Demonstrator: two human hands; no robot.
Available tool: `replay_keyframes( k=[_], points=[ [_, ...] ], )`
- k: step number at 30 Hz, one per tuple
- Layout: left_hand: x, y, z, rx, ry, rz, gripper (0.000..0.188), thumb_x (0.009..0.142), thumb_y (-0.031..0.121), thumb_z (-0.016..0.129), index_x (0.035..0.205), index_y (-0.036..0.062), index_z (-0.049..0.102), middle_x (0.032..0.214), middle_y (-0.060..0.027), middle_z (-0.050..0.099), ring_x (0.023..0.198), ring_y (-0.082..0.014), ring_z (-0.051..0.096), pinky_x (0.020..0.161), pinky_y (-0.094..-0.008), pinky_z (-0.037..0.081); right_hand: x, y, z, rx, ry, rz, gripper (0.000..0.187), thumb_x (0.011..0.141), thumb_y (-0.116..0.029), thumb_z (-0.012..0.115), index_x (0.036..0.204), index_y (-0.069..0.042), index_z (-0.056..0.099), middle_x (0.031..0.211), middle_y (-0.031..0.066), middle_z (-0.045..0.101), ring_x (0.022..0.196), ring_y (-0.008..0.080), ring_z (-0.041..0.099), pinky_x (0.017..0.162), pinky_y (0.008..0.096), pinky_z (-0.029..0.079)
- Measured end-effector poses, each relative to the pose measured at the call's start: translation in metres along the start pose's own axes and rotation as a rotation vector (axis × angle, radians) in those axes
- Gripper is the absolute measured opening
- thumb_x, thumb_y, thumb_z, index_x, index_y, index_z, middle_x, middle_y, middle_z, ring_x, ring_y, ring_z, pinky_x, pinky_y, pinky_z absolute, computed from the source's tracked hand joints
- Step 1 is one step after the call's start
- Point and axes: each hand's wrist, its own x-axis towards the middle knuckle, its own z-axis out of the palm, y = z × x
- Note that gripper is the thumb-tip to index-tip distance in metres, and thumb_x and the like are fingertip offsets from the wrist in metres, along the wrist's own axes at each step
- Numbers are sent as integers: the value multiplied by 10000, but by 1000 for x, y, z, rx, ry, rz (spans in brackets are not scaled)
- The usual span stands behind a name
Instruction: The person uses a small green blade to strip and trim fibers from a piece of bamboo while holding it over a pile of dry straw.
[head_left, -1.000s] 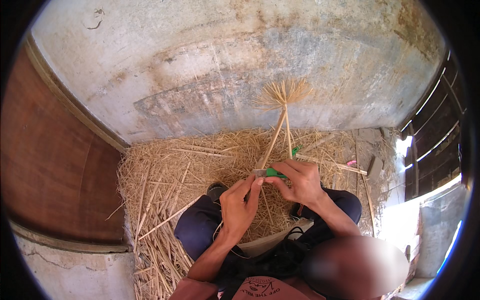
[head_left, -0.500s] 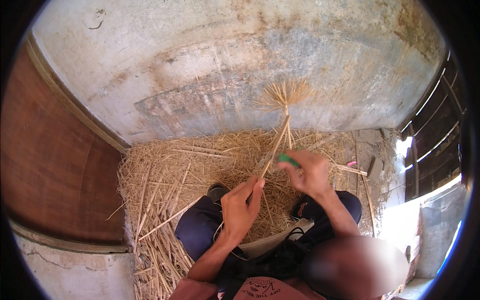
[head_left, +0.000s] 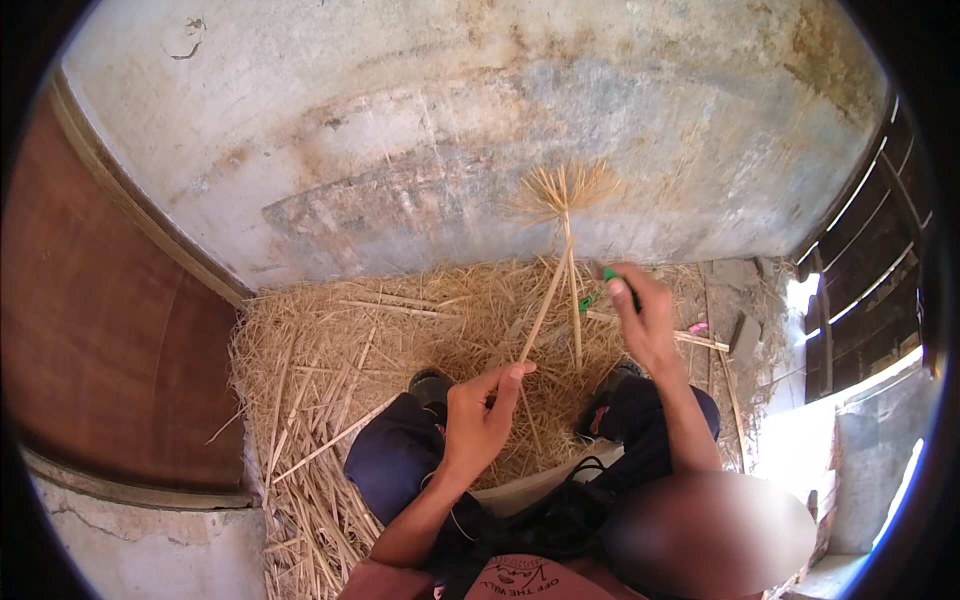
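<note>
My left hand (head_left: 480,415) is closed around the lower end of a pale, slender stick (head_left: 545,312), which slants up and away to the right. In my right hand (head_left: 648,318), raised to the right of the stick and apart from it, is a green-handled knife (head_left: 609,273); its short blade shows only faintly. A second stick (head_left: 575,325) stands nearly upright beyond the held one, and their upper ends meet or overlap. Above that crossing, a fan of thin split strands (head_left: 566,190) spreads in front of the wall; I cannot tell exactly which stick it belongs to.
Straw and shavings (head_left: 400,335) cover the floor, with longer loose strips (head_left: 315,520) at the left. A small green object (head_left: 587,303) lies beyond my feet. A stained wall (head_left: 420,150) rises ahead, a brown panel (head_left: 120,320) stands left, and a grey block (head_left: 745,336) sits right.
My right hand has moved away from the held stick, to the right and slightly up, with the knife still in it. My left hand keeps its grip in nearly the same place.
</note>
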Motion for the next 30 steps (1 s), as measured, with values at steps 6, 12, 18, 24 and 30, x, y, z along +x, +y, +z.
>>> replay_keyframes(
  k=[6, 12, 18, 24, 30],
  points=[
    [3, 4, -2, 33, 21, -48, 311, 1142, 252, 648, 1276, 14, 797, 734, -85, 623, 649, -85, 493, 587, -310, 419, -26, -32, 27, -43, -168, -239, 234, 991, -229, 807, 1108, -40, 736, 926, 115, 755, 730, 327, 744, 615, 422, 569],
    [3, 1, -4, 52, 56, -1, 269, 1128, 224, 665, 1187, -18, 767, 748, -118, 623, 654, -132, 517, 606, -333, 447, -35, -48, 42, -84, -187, -397, 265, 963, -273, 840, 1098, -72, 731, 855, 77, 711, 655, 291, 723, 561, 408, 554],
    [4, 12, -4, 203, 126, 129, 234, 1107, 187, 695, 1158, -33, 757, 806, -176, 656, 645, -237, 575, 629, -356, 487, -39, -50, 46, -99, -179, -394, 278, 942, -285, 859, 1103, -85, 753, 828, 60, 696, 639, 270, 716, 533, 394, 543],
    [3, 14, -2, 237, 172, 167, 254, 1088, 164, 723, 1172, -71, 767, 898, -229, 731, 700, -276, 692, 655, -373, 534, -38, -54, 44, -141, -162, -375, 280, 916, -278, 878, 1096, -95, 765, 826, 50, 699, 639, 258, 715, 538, 383, 544],
    [3, 12, 0, 257, 185, 153, 308, 1092, 185, 722, 1224, -90, 768, 990, -250, 786, 774, -312, 773, 677, -377, 573, -36, -53, 41, -145, -126, -371, 283, 902, -285, 889, 1082, -101, 770, 823, 43, 700, 641, 256, 713, 539, 381, 540]
  ],
)
